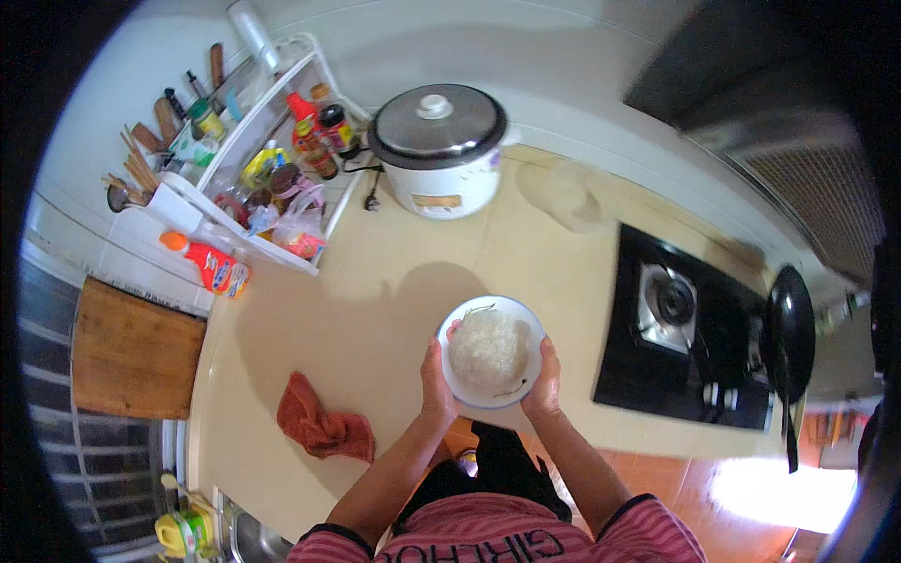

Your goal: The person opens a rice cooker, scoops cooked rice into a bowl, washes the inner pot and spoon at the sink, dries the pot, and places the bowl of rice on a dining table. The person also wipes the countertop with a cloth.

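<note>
Between my two hands is a white bowl (457,394) with a blue rim and a painted pattern inside. A mound of white rice (488,348) fills its middle; I cannot tell whether the grains are cooked. My left hand (437,380) grips the bowl's left side, and my right hand (545,380) grips its right side. The bowl is held above the front edge of the beige countertop (366,302). Farther back on that counter stands a white rice cooker (443,183), its metal lid (401,127) on.
A red cloth (324,422) lies at the left, near a sink (257,538). Bottles and bags crowd a white rack (257,243). A red bottle (218,271) and wooden cutting board (134,352) stand beside it. Rightward are a gas stove (654,380) and black pan (790,331).
</note>
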{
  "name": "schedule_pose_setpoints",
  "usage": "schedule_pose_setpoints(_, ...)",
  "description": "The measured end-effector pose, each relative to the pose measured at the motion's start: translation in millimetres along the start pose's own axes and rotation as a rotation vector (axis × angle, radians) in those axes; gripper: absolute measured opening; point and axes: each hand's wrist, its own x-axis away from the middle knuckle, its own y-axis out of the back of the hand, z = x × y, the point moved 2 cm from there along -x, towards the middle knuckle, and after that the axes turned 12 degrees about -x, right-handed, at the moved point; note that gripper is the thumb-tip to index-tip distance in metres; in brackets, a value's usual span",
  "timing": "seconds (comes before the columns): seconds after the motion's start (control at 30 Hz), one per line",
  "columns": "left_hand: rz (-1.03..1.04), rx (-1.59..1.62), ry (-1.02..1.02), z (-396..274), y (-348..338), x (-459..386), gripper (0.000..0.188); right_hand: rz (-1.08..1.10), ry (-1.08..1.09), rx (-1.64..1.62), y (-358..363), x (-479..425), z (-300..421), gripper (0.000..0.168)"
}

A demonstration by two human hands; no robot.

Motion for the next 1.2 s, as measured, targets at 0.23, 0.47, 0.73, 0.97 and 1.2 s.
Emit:
schedule_pose_setpoints(0.23, 0.276, -0.213, 0.115, 16, -60, 104, 0.053, -0.255, 0.249, -0.257, 50, 157, 39, 0.054)
schedule_pose_setpoints(0.47, 0.592, -0.383, 0.244, 93, -135, 230, 0.050, -0.529, 0.577, -0.332, 164, 309, 61, 0.045)
schedule_pose_setpoints(0.73, 1.068, -0.587, 0.384, 219, -200, 428, 0.046, -0.775, 0.940, -0.586, 281, 526, 66, 0.045)
schedule_pose_setpoints(0.97, 1.429, -0.662, 0.770, 343, -233, 639, 0.040, -1.256, 1.288, -0.180, 411, 720, 45, 0.042)
schedule_pose_setpoints(1.2, 1.820, -0.684, 0.977, 437, -272, 892, 0.038, -1.472, 1.431, -0.139, 515, 945, 32, 0.044)
